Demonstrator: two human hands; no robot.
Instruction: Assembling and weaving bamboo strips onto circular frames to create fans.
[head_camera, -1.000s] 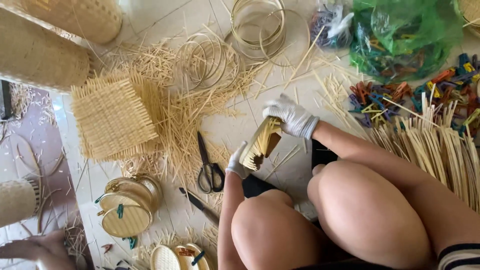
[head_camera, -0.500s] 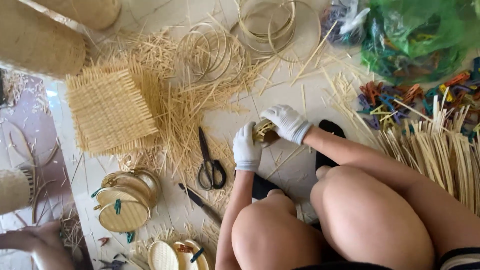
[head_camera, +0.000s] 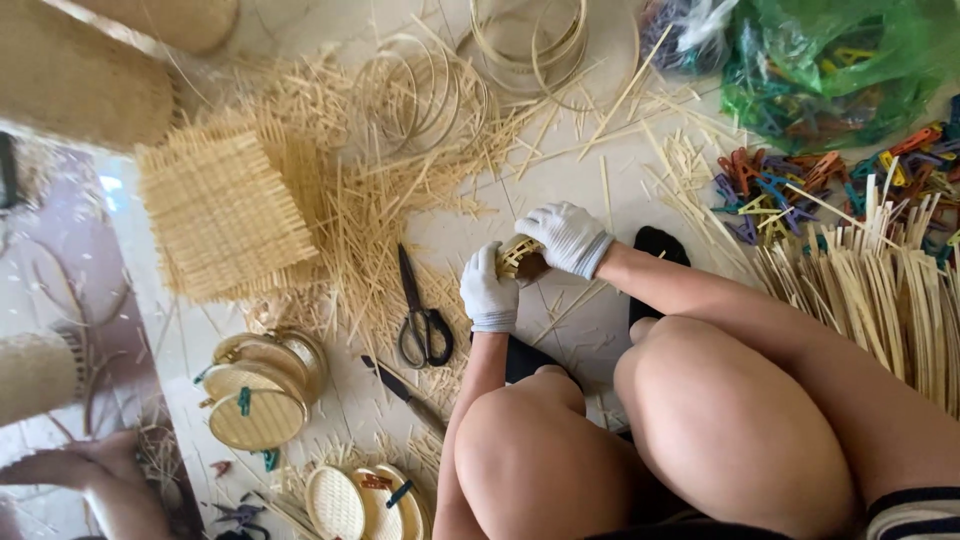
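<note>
Between the scissors (head_camera: 423, 318) and bamboo strips (head_camera: 880, 300), both gloved hands, left hand (head_camera: 489, 290) and right hand (head_camera: 566, 238), clasp a small woven basket (head_camera: 519, 258) over open floor.

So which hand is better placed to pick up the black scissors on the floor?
Probably the left hand. It is nearer to the scissors, which lie just beside it. The right hand is on the far side of the small woven piece that both hands hold.

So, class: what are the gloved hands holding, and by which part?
A small woven bamboo piece, gripped between the left hand and right hand, one on each side.
</note>
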